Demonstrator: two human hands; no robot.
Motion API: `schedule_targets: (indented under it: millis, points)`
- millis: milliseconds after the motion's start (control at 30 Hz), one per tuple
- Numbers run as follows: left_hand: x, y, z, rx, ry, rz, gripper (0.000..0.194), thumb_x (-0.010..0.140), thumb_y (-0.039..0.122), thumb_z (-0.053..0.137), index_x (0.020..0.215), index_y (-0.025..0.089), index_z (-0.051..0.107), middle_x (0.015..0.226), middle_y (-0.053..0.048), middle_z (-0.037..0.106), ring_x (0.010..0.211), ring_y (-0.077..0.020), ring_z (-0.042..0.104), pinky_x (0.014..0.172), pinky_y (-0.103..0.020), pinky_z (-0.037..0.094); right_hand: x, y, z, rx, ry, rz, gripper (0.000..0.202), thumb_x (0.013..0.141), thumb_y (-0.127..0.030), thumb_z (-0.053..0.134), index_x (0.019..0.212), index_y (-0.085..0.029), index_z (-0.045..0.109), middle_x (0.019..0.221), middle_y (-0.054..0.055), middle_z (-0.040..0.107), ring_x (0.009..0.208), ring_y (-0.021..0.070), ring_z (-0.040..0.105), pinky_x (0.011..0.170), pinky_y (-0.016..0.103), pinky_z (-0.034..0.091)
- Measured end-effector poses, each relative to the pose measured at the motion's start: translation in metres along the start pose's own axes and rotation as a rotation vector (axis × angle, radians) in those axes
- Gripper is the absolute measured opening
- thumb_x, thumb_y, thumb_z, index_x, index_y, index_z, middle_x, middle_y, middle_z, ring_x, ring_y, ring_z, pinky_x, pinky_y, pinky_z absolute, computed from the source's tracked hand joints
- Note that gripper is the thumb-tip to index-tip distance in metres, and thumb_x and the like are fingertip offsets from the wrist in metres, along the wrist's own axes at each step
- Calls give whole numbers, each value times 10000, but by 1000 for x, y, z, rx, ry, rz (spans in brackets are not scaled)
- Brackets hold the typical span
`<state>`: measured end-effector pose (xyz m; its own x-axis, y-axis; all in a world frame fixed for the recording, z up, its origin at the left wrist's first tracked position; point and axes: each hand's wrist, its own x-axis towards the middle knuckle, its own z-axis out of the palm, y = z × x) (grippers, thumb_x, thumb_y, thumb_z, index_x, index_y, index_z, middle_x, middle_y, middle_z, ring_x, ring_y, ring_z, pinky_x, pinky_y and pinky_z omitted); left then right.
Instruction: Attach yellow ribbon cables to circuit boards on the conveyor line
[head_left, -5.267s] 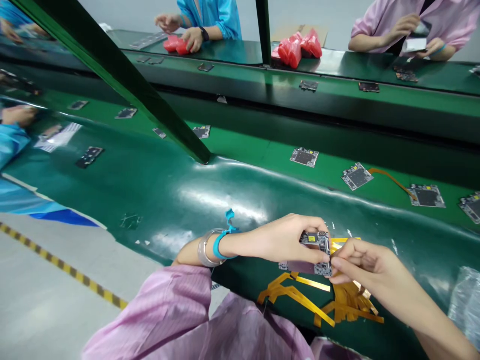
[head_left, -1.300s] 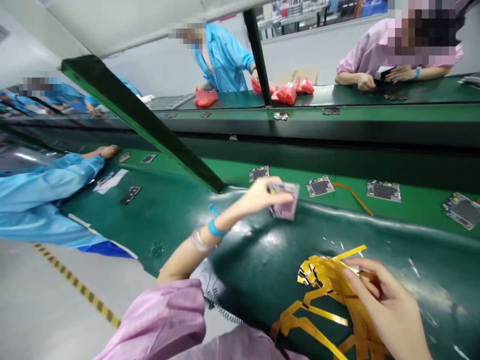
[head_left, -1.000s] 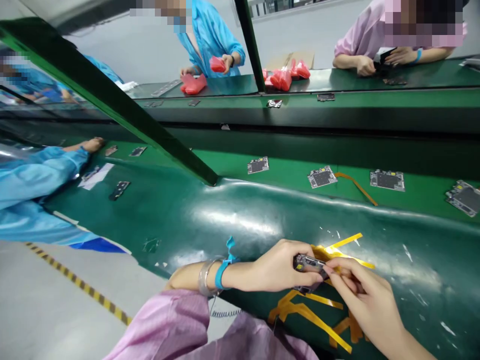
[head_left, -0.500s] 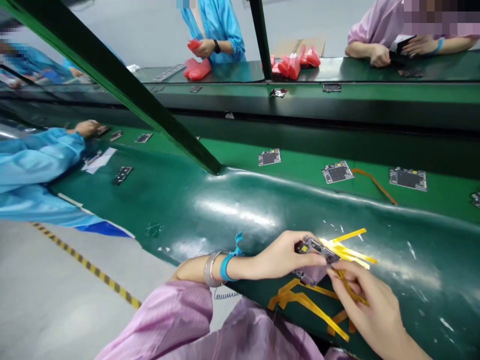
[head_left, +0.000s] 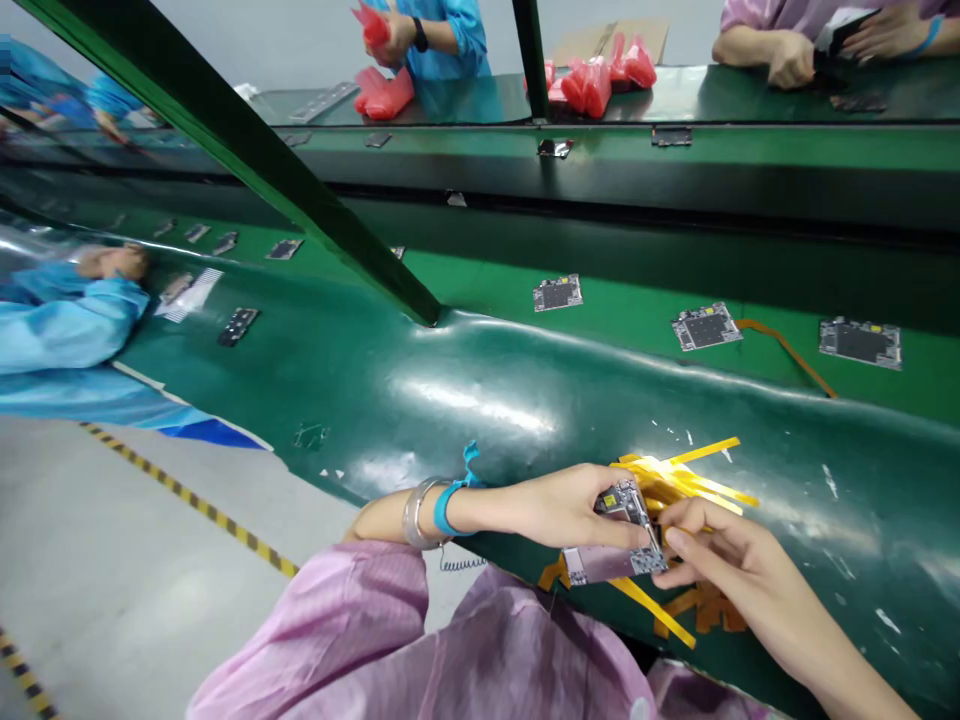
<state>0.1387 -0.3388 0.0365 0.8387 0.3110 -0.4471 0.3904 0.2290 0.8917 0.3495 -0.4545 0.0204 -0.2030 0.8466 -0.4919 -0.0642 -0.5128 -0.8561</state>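
Observation:
My left hand grips a circuit board by its edge, thumb across its face. The board is tilted, and its pinkish flat area and a small yellow square show. At the board's right edge, my right hand is closed in a pinch. A bit of an orange flex cable shows between its fingers; most of it is hidden, and I cannot tell whether it is joined to the board. Behind the board lies a pile of yellow flex cables. More orange strips lie by the bench's near edge.
On the green belt lie several circuit boards, one with an orange cable attached. A green slanted post rises from the bench. Co-workers sit at left and across, near red bags. A coiled cord hangs below my left wrist.
The board in my left hand has turned to show more of its face. My right fingers have shifted to its right edge. Belt boards appear farther right, and the view has tipped slightly down.

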Motion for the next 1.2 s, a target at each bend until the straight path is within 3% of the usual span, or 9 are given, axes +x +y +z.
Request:
schedule_targets:
  millis: [233,367,500,633,767,867,967,1100,1200]
  points:
    - [1,4,-2,110,10,-21,338,830,473,736,906,173,600,819,16,594,716,-116,499,675,-261,429,-1,-2,4,30,-43,2,310,923,-444,725,762,-193,642,911,21,654,831,171,699,779,341,687]
    - [2,7,-3,183,-5,-20,333,821,469,740,919,174,620,860,5,643,759,-130,540,691,-260,436,0,-5,3,12,-129,30,296,956,-427,689,781,-194,642,906,15,635,839,167,685,815,376,689]
    - [4,8,-4,180,-35,-30,332,822,483,731,908,179,629,857,5,648,752,-129,546,670,-251,432,0,-8,5,20,-98,36,322,942,-454,700,764,-195,629,885,6,609,816,153,658,806,370,692]
    - [9,5,-4,151,-37,-25,275,809,415,730,822,178,590,768,35,570,697,-107,493,599,-232,385,-1,-9,8,49,-83,30,308,922,-456,724,763,-202,655,882,7,629,819,155,667,800,361,689]
    - [17,-1,-6,129,-7,28,391,832,422,725,671,172,470,642,64,398,622,-79,370,541,-230,285,0,-6,9,49,-104,64,333,914,-519,721,785,-211,721,819,10,661,822,184,725,830,351,668]
    - [19,-3,-8,78,-11,66,400,864,455,706,677,165,503,649,61,423,617,-74,371,556,-230,302,2,2,8,83,-28,93,451,923,-640,646,844,-214,769,862,38,719,805,224,774,841,378,659]
    - [17,-2,-11,112,37,36,404,893,517,666,736,167,542,683,46,471,622,-82,393,548,-233,312,4,13,1,132,93,95,522,950,-681,573,1042,-219,798,1055,95,789,899,270,796,984,456,599]
    - [13,3,-36,310,202,59,459,953,562,551,716,170,540,646,37,425,601,-94,372,535,-249,293,8,28,-18,18,218,6,528,938,-672,596,1154,-229,785,1306,133,742,1132,313,744,1093,484,519]
    - [14,10,-87,591,336,70,468,975,559,505,752,161,609,653,22,511,614,-105,426,564,-245,326,12,34,-32,-154,301,-96,511,939,-667,587,1125,-236,788,1299,124,748,1173,307,728,1094,445,518]
